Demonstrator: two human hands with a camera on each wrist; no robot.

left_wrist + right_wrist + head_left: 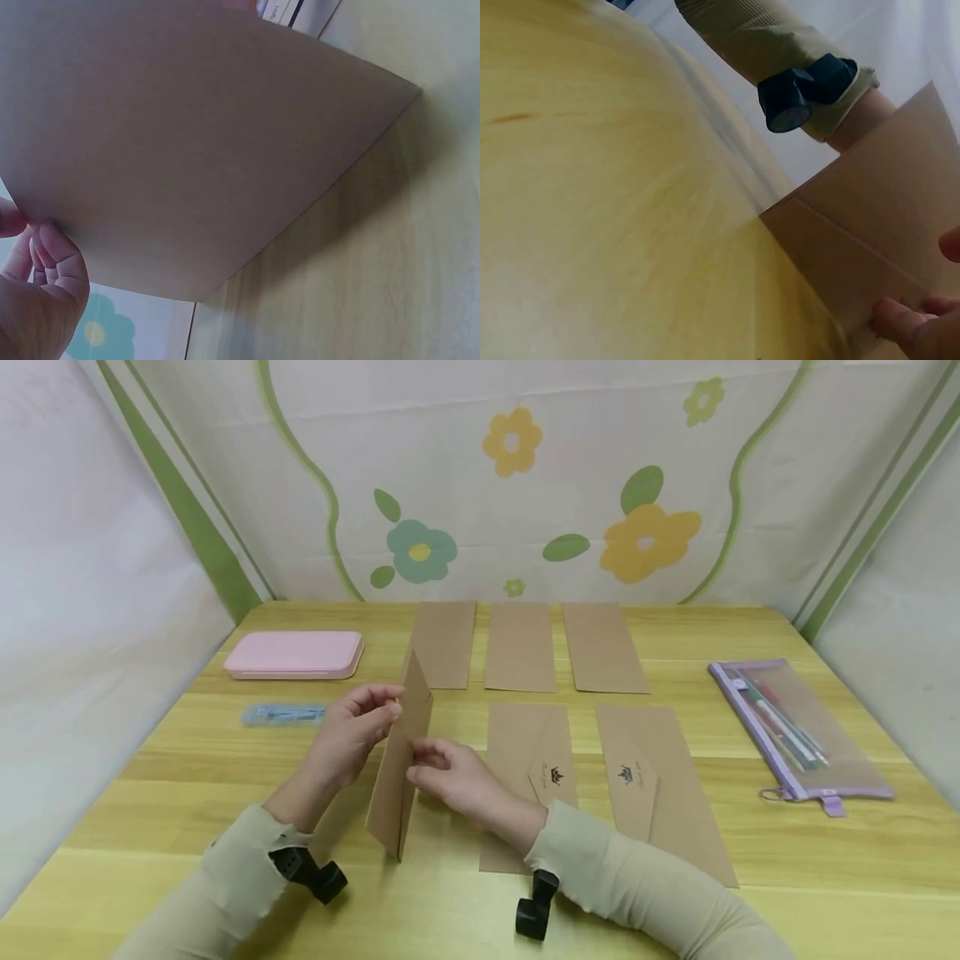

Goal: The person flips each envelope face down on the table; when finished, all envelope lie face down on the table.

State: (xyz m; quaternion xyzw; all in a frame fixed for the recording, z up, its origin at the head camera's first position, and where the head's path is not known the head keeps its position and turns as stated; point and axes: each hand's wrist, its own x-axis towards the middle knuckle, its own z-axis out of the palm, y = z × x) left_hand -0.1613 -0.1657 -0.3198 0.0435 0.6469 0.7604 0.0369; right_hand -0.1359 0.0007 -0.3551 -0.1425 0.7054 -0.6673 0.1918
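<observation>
A brown kraft paper envelope (405,752) stands on edge on the table, its plain side toward my left hand (348,731). That hand pinches the envelope near its upper edge, with thumb and fingers at the border in the left wrist view. My right hand (468,781) is at the other side, its fingertips (891,315) at the flap beside a fold line. I cannot tell whether they pinch the flap or just touch it. Two more envelopes lie flap side up to the right, one (517,739) nearer and another (686,777) beyond, each with a small crown print.
Three plain envelopes, one of them in the middle (520,647), lie in a row at the back. A pink case (294,653) and a light-blue wrapped item (281,715) are at left. A mesh zip pouch (847,735) with pens lies at right. Flowered cloth (525,510) hangs behind the table.
</observation>
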